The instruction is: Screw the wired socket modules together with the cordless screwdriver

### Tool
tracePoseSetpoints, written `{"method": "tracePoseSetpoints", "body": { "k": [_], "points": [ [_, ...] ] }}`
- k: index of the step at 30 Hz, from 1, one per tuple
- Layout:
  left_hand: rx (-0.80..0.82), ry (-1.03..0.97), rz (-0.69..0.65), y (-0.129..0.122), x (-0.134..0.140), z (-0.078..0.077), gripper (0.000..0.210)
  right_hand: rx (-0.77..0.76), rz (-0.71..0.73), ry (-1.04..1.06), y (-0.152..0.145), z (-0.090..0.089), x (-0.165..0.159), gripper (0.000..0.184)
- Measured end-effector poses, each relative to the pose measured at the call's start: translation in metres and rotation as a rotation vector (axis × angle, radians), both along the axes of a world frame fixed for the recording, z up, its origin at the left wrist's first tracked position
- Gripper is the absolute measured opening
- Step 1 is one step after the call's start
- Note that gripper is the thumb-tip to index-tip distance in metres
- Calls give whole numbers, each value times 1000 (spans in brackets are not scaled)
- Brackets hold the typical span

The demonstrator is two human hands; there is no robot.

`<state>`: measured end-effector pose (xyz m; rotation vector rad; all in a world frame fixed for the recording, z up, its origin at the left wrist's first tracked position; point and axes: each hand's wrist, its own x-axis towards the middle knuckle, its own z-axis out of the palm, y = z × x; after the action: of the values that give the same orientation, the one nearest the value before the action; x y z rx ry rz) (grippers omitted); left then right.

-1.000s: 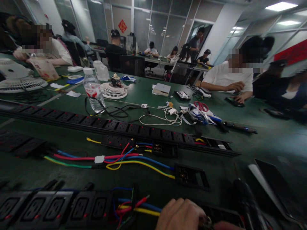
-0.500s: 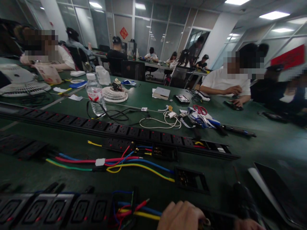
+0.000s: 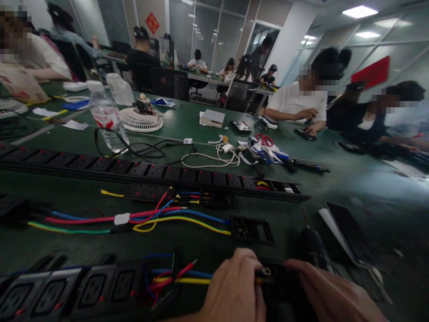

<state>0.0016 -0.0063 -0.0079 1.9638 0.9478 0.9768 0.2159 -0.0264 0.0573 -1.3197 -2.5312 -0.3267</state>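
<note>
At the bottom edge my left hand (image 3: 233, 288) and my right hand (image 3: 330, 295) both grip a small black socket module (image 3: 278, 284) with a metal terminal on top. Red, yellow and blue wires (image 3: 174, 277) run from it leftward to a black power strip (image 3: 77, 290) with a row of sockets. A second bundle of coloured wires (image 3: 134, 219) lies further out, ending at a loose black module (image 3: 250, 230). A dark screwdriver (image 3: 311, 243) lies just beyond my right hand.
A long black power strip (image 3: 150, 172) crosses the green table (image 3: 362, 188). Behind it stand a water bottle (image 3: 107, 118), a small white fan (image 3: 140, 118), a white cable (image 3: 211, 158) and red scissors (image 3: 264, 141). A dark tablet (image 3: 351, 232) lies right. Several people sit around.
The view has shifted so the table contents sit further left and up. My left hand has come further into view, and my right hand now shows, both holding the black module.
</note>
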Motion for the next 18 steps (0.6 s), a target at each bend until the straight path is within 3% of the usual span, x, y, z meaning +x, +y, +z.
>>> {"method": "tracePoseSetpoints", "body": {
  "k": [6,9,11,15,18],
  "points": [
    [-40,19,-24,2,-1,3,37,42,-14,-195,1,6,-5,66],
    [-46,44,-31,2,-1,1,37,55,-27,-316,-1,-1,0,117],
    [-32,42,-33,2,-1,-2,36,31,-56,-303,0,-6,0,131],
    [12,19,-32,2,1,-6,34,-106,-112,-182,6,-9,-5,81],
    [31,-5,-31,3,0,-9,35,-85,-100,-191,13,1,-6,74]
  ]
}}
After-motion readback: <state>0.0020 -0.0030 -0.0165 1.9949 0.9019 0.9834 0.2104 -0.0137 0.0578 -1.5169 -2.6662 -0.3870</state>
